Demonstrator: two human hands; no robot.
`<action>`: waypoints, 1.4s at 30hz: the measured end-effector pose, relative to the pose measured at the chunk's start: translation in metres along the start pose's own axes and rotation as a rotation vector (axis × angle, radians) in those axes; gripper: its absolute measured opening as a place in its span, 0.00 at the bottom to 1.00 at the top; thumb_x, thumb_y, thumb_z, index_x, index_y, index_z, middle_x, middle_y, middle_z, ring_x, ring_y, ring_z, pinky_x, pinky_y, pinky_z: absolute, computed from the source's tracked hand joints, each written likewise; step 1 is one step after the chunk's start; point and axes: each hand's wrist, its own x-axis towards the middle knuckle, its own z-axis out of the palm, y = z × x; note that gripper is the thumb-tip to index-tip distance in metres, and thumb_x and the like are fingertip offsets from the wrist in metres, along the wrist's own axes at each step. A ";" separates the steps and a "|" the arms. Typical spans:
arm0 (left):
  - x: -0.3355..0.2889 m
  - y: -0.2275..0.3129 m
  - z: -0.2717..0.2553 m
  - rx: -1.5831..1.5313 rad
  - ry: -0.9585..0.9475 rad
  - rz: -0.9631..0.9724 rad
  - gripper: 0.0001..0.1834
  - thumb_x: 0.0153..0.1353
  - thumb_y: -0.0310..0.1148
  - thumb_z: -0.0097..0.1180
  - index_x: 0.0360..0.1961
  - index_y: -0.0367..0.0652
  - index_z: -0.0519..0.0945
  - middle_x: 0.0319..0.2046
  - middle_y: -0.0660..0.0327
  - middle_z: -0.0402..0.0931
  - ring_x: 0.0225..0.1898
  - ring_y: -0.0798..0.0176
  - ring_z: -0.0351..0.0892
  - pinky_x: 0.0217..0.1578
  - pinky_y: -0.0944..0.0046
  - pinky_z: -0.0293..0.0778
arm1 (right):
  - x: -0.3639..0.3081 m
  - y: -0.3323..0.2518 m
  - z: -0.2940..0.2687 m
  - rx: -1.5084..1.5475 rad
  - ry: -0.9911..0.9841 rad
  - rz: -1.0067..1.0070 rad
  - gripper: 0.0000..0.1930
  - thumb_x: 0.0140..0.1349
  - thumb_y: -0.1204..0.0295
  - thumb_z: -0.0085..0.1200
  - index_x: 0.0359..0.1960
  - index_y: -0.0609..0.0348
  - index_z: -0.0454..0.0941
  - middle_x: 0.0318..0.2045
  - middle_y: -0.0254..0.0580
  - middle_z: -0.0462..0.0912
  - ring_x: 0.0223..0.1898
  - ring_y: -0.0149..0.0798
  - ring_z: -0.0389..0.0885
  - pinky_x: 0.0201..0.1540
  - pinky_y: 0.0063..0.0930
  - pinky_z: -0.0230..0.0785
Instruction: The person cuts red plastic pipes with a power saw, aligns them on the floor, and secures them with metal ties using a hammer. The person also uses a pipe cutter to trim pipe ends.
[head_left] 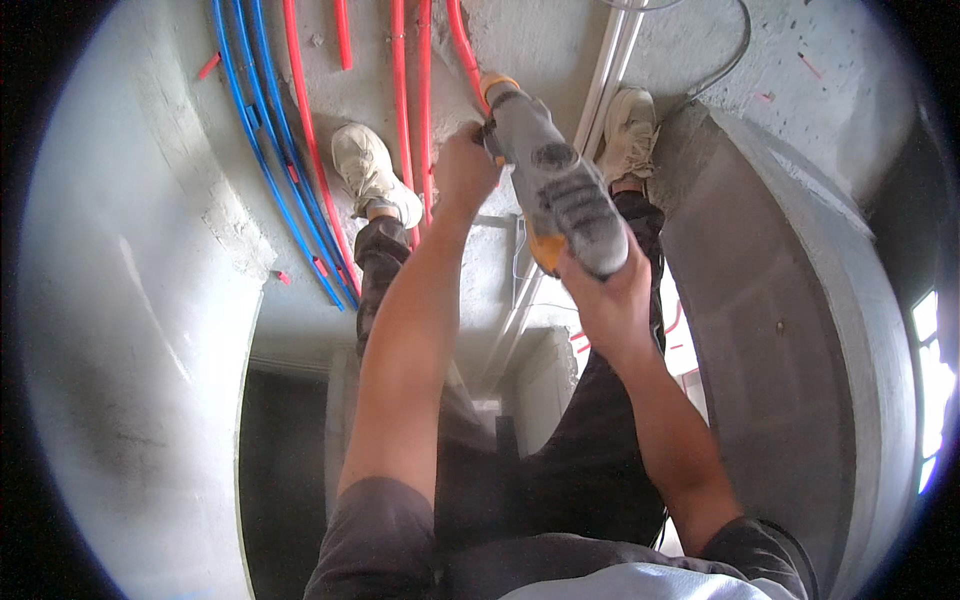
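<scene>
Got blue pipes [273, 100] well left of white conduits [611, 60], plus thin dark cable [746, 45] and grey wall [760, 280] to the conduits' right.

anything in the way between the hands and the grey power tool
Nothing visible. The right hand grips the rear of the grey power tool, and the left hand is at its front, though that grip is partly hidden.
</scene>
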 end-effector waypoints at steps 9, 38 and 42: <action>-0.017 0.021 -0.013 -0.145 -0.004 -0.011 0.17 0.57 0.32 0.70 0.46 0.38 0.86 0.41 0.44 0.88 0.47 0.40 0.89 0.47 0.48 0.81 | -0.021 -0.017 -0.001 -0.166 -0.005 -0.033 0.23 0.53 0.80 0.64 0.53 0.67 0.78 0.38 0.57 0.88 0.44 0.51 0.92 0.50 0.38 0.80; 0.049 -0.065 -0.004 -0.399 -0.036 0.120 0.19 0.52 0.22 0.63 0.48 0.30 0.86 0.38 0.40 0.87 0.46 0.37 0.89 0.48 0.50 0.81 | 0.016 -0.032 0.058 -0.397 0.043 0.000 0.27 0.59 0.76 0.65 0.62 0.67 0.77 0.38 0.58 0.90 0.41 0.52 0.93 0.46 0.40 0.80; 0.039 -0.037 -0.013 -0.328 0.011 0.153 0.17 0.55 0.25 0.66 0.47 0.33 0.86 0.39 0.39 0.87 0.47 0.34 0.88 0.48 0.47 0.81 | 0.005 -0.020 0.041 -0.202 0.095 -0.103 0.24 0.55 0.75 0.64 0.55 0.66 0.76 0.39 0.69 0.86 0.47 0.72 0.85 0.48 0.53 0.79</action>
